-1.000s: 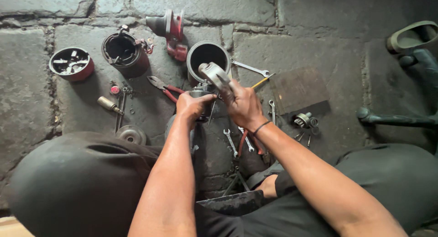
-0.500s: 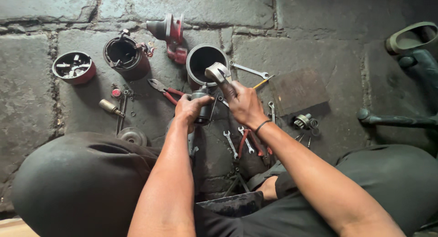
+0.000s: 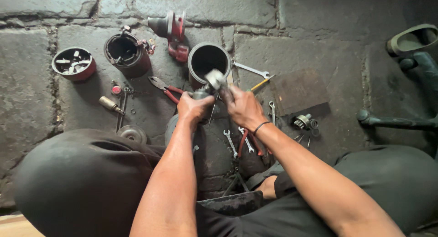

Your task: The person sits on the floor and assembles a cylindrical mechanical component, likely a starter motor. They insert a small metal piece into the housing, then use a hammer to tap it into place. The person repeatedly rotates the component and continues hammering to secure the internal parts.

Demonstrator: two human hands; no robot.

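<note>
Both hands up over a stone-slab floor [image 3: 319, 32], working one small grey metal motor part [image 3: 211, 82]. Left hand [image 3: 194, 107] fingers curled tight round its lower body; right hand [image 3: 244, 107] fingers wrapped on the upper end, black band at the wrist. The part sits between the two fists, tilted, just in front of an open black cylinder housing [image 3: 209, 59], whose near rim it overlaps.

Around: second dark housing with wires [image 3: 125, 52] to the left, red-rimmed round cap with bits inside [image 3: 73, 64] further left, red and grey motor end piece [image 3: 171, 29] at the top. Red-handled pliers [image 3: 164, 89] just left of the left hand. Open-end wrench [image 3: 248, 69] and yellow-handled screwdriver [image 3: 261, 84] right of the cylinder, beside a flat rusty plate [image 3: 299, 91]. Small gear part [image 3: 302, 122] near the plate. Small spanners [image 3: 237, 143] and a second red-handled tool lie under the forearms, partly hidden. Brass-tipped bolt [image 3: 109, 104] and disc [image 3: 132, 134] at left. Dark knee [image 3: 77, 182] blocks the lower left floor.
</note>
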